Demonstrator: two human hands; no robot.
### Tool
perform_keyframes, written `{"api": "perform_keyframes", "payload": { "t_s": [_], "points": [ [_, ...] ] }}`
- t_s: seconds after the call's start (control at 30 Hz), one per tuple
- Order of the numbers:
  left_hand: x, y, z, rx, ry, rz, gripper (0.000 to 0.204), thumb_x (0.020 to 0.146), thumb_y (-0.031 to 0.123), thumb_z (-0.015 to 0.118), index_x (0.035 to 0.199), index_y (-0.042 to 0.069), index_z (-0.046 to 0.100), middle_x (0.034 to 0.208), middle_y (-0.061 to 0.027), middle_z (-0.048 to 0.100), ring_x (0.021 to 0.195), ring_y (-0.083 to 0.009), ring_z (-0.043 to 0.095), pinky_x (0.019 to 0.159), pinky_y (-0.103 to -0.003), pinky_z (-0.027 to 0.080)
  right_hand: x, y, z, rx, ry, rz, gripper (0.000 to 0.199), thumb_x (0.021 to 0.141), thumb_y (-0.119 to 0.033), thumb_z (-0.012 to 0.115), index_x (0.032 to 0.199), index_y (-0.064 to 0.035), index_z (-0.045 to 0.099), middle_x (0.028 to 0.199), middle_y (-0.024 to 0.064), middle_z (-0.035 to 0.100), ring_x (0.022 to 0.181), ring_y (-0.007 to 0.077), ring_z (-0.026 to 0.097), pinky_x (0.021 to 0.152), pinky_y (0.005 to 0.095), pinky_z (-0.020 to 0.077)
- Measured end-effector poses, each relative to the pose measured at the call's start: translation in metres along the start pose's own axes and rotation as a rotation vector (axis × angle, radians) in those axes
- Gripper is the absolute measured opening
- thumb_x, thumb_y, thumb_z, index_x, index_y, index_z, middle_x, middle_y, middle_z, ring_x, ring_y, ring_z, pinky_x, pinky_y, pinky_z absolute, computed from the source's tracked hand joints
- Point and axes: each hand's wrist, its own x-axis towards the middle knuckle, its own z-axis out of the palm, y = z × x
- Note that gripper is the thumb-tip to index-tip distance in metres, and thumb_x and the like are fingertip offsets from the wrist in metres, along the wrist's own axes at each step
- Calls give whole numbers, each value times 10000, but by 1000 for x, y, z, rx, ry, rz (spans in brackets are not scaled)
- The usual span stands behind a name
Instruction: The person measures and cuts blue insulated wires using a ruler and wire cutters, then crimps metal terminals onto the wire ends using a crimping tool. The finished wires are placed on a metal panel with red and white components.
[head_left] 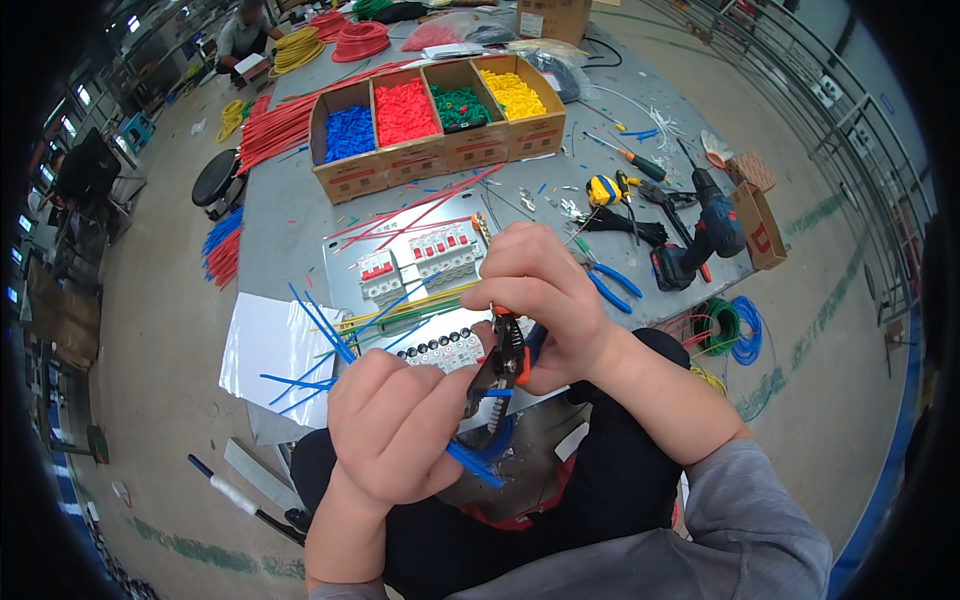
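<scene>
My left hand (395, 425) is closed round a bunch of blue wires (343, 345), whose ends stick out on both sides of the fist. In my right hand (550, 305) is a wire stripper (510, 350) with black toothed jaws and orange on its handles. One blue wire lies across those jaws, right beside my left fingers. Beyond both hands, a metal mounting plate (345, 290) carries circuit breakers (447, 250) with red switches. Yellow and green wires (425, 303) run across the plate. A row of round black terminals (440, 345) is partly hidden behind my hands.
A cardboard box (345, 183) with four compartments holds blue, red, green and yellow caps. To the right lie blue-handled pliers (610, 285), a cordless drill (705, 235), a tape measure (604, 190) and a screwdriver (640, 162). White plastic sheets (265, 345) lie at left, near a black stool (215, 178).
</scene>
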Motion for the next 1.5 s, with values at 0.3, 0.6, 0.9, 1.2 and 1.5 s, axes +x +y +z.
{"api": "perform_keyframes", "payload": {
  "t_s": [0.3, 0.6, 0.9, 1.2, 1.5],
  "points": [
    [-1, -3, 2, 41, 11, 16, 412, 599, 68, 717, 1001, -4, 767, 799, -70, 646, 638, -232, 567, 531, -345, 442, -4, 1, 2, 37, -6, 0, 266, 795, -68, 787, 1033, -40, 669, 897, 97, 618, 826, 291, 601, 740, 409, 497],
    [1, 0, 0, 32, 21, -11, 427, 610, -3, 706, 1033, -19, 767, 798, -79, 652, 643, -236, 581, 531, -346, 438, -7, 2, 9, -51, 103, -37, 257, 732, -74, 867, 887, -25, 668, 727, 77, 651, 583, 248, 620, 519, 342, 465],
    [5, -5, 3, 153, 75, -59, 464, 607, -64, 635, 1064, -49, 715, 786, -111, 620, 628, -269, 549, 541, -375, 424, -16, -24, 28, 241, 101, 495, 171, 794, -44, 779, 921, -15, 669, 874, 98, 700, 743, 211, 660, 697, 331, 524],
    [-1, -29, 6, 251, -2, -184, 363, 731, -109, 682, 1083, -22, 694, 808, -110, 614, 701, -273, 563, 593, -388, 440, -18, 41, -17, 1251, 821, 1079, 122, 993, -191, 608, 965, -78, 572, 864, 47, 581, 846, 232, 606, 867, 425, 500],
    [-37, -85, 94, 228, -873, -591, 308, 860, -60, 643, 1157, 9, 680, 1052, -202, 745, 1026, -405, 716, 893, -490, 577, -11, 29, -9, 1216, 666, 1057, 115, 980, -150, 607, 1042, -61, 566, 903, 46, 564, 888, 211, 607, 907, 388, 484]
  ]
}}
